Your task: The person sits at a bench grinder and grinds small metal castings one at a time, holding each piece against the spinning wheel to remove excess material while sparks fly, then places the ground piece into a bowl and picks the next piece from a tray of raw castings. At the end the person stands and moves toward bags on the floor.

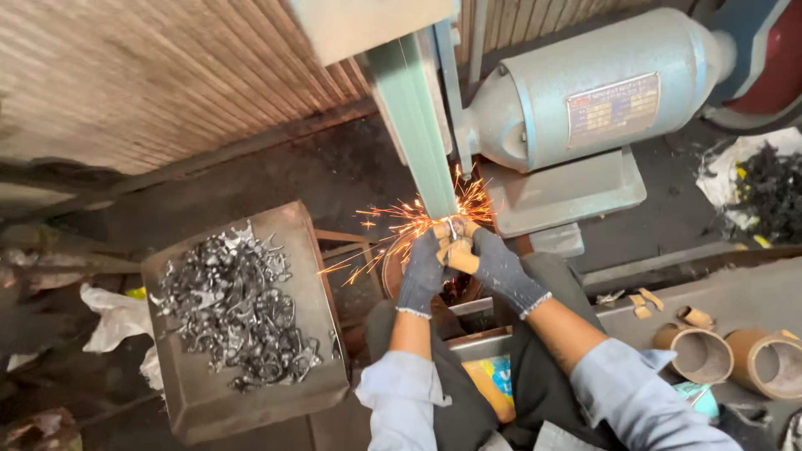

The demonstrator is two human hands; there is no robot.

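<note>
A: Two gloved hands meet at the grinding belt (415, 125). The left hand (423, 269) and the right hand (499, 266) both pinch one small metal part (452, 227), fingers pressed together around it, and hold it against the green belt face at 12 o'clock from the person. Sparks (401, 224) spray toward 9 o'clock.

B: Step in hand?

A: Judged from the sparks, grinding is under way; the part's edge is in contact with the belt. The next move calls for steady pressure and a firm two-handed pinch, with fingertips kept back from the belt.

B: Surroundings?

A: At 9 o'clock stands a metal tray (200, 401) bearing a heap of small metal pieces (234, 309). At 1 o'clock sits the grey motor housing (593, 83) on its base plate. At 3 o'clock lie two cardboard tube cores (727, 355). Further out at 2 o'clock lies a pile of dark scrap (769, 196) on white sheeting.

B: Obstructions?

A: The motor base sits near the right hand and limits its room on that side. The spark stream crosses the gap between the belt and the tray.
</note>
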